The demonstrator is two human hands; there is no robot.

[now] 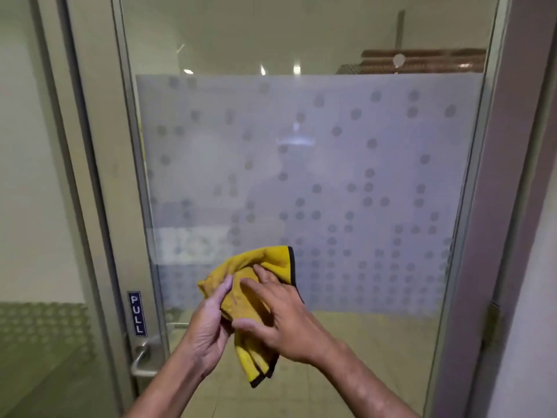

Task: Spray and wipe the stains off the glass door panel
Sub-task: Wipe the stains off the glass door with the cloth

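Note:
The glass door panel (301,46) fills the view, with a frosted band of grey dots (361,176) across its middle. In front of its lower part I hold a yellow cloth (271,260) with a black edge, bunched between both hands. My left hand (208,324) grips the cloth from the left and below. My right hand (283,315) lies over it from the right, fingers spread on the fabric. One end of the cloth hangs down between my wrists. No spray bottle is in view.
A metal door frame (99,176) runs down the left, carrying a blue PULL sign (136,313) and a lever handle (143,354). A second frame post (488,236) and a wall stand at the right. Another glass pane (27,176) lies at far left.

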